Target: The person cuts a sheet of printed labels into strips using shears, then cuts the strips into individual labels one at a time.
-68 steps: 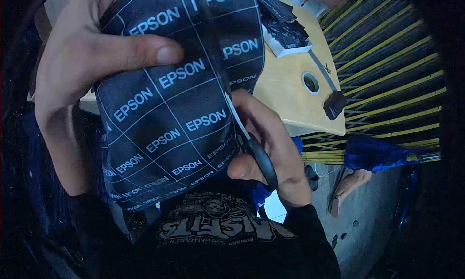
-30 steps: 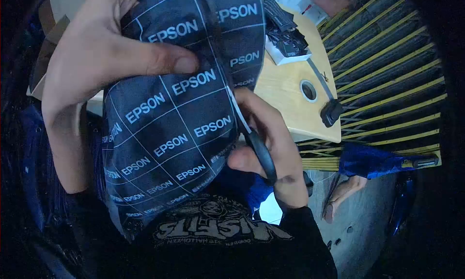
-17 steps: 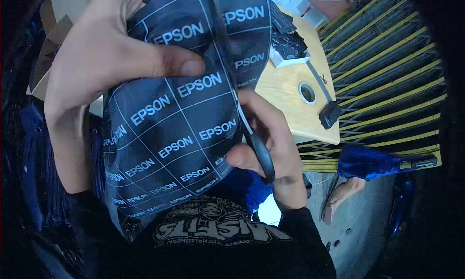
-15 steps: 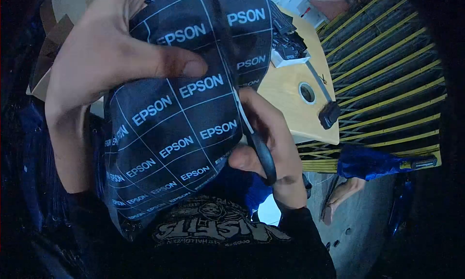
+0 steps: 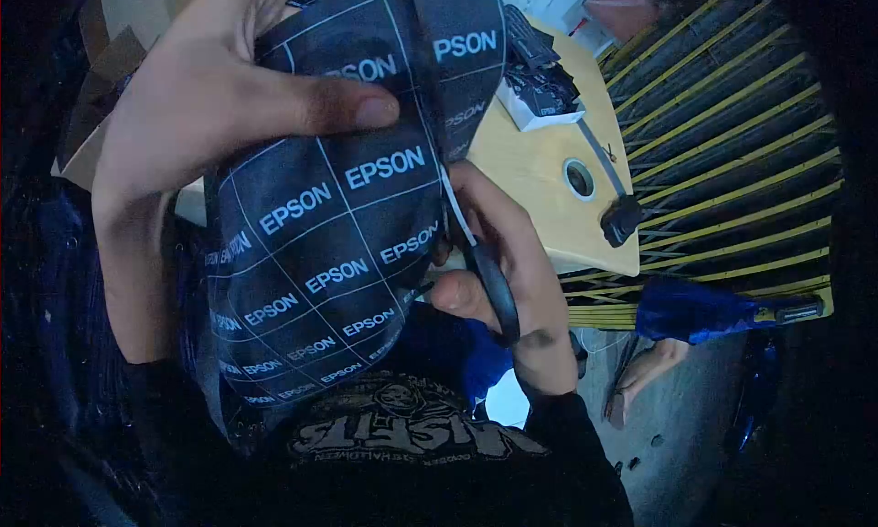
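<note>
A black sheet [image 5: 343, 207] printed with rows of white EPSON lettering and thin grid lines hangs curved in front of my chest. My left hand [image 5: 247, 106] grips its upper part, with the thumb lying across the printed face and the other fingers hidden behind. On the right, my right hand [image 5: 517, 271] is closed around the black handle of a pair of scissors [image 5: 494, 294]. The pale metal of the blades runs up along a slit in the sheet, and their tips are hard to make out. A partly separated strip [image 5: 468, 47] stands to the right of this slit.
Behind the sheet is a light wooden table [image 5: 530, 184] with a white-rimmed ring. A small white box [image 5: 549, 115] there holds black EPSON pieces. A yellow folding gate [image 5: 732, 152] and blue cloth [image 5: 695, 307] stand right, near someone's foot [image 5: 649, 371]. Cardboard [image 5: 110, 69] is at left.
The sheet has shifted a little, and its lower right edge has drawn away from my right thumb. The strip beside the slit has moved slightly left. Both hands keep their grip.
</note>
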`<control>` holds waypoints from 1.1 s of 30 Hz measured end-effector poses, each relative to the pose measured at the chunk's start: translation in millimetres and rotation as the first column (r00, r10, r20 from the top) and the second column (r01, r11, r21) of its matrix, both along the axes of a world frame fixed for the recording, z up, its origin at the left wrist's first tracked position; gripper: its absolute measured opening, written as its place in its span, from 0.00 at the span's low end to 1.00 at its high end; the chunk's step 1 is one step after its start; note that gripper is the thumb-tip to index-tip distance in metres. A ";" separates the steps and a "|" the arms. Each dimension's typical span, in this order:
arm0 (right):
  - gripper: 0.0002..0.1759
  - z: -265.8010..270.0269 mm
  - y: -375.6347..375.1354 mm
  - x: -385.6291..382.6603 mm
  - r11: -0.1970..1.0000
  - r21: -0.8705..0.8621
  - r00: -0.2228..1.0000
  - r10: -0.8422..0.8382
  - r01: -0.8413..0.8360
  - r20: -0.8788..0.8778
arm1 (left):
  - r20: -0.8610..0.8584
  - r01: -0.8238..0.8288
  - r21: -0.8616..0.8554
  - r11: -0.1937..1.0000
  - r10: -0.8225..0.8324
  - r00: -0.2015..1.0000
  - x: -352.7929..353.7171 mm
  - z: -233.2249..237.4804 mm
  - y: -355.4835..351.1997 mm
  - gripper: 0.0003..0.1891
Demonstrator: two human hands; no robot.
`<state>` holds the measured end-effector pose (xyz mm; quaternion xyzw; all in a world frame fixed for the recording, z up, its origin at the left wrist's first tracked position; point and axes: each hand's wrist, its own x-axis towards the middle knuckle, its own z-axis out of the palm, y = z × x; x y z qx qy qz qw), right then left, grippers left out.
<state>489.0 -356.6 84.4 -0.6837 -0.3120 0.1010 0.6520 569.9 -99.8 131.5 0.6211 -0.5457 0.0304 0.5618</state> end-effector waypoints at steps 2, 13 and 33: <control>0.29 -0.6 0.8 0.4 1.000 -0.013 1.000 0.005 -0.005 0.030 | -0.066 -0.308 0.057 0.950 0.312 0.948 -19.7 4.6 -20.2 0.49; 0.30 2.6 4.5 1.3 1.000 -0.001 0.999 -0.024 0.024 0.026 | -0.270 -0.372 0.108 0.922 0.387 0.882 -33.7 23.2 -27.0 0.43; 0.29 -1.4 7.2 1.5 0.995 -0.069 0.998 -0.067 0.066 -0.013 | -0.098 -0.616 0.153 0.773 0.632 0.768 -34.1 11.5 -27.4 0.43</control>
